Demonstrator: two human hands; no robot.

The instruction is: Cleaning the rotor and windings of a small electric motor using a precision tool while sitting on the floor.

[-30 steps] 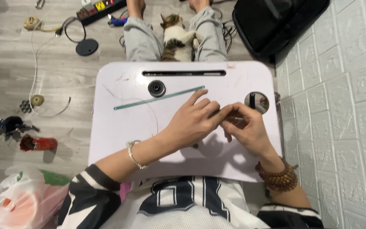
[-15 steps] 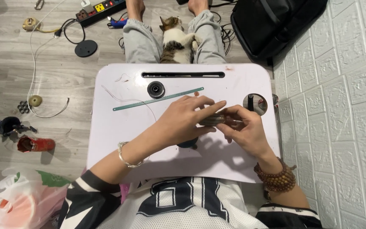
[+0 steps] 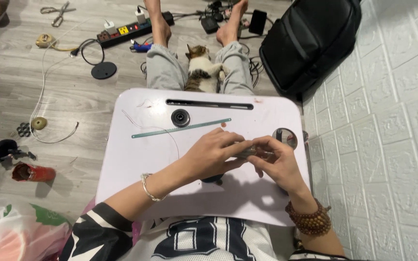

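Over a pale pink lap table (image 3: pixel 136 159), my left hand (image 3: pixel 214 154) and my right hand (image 3: pixel 276 162) meet and pinch a small grey object (image 3: pixel 248 152) between their fingertips; what it is cannot be made out. A thin wire (image 3: pixel 163 129) curls on the table left of my hands. Beyond them lie a long teal strip (image 3: pixel 180 128) and a black round spool (image 3: pixel 180 117). Something dark (image 3: pixel 213 180) sits under my left hand, mostly hidden. A round cup hole with a dark tool in it (image 3: pixel 285 137) is just past my right hand.
A cat (image 3: pixel 201 72) lies between my outstretched legs beyond the table. A black backpack (image 3: pixel 310 43) leans by the white tiled wall (image 3: pixel 397 130) at right. The floor at left holds a power strip (image 3: pixel 131 29), cables, pliers (image 3: pixel 56 9), a red can (image 3: pixel 32 172) and a plastic bag (image 3: pixel 10 237).
My hands have stayed joined over the table, turning the small object slightly between the fingers. The view has shifted a little, bringing more of the floor and my feet into sight.
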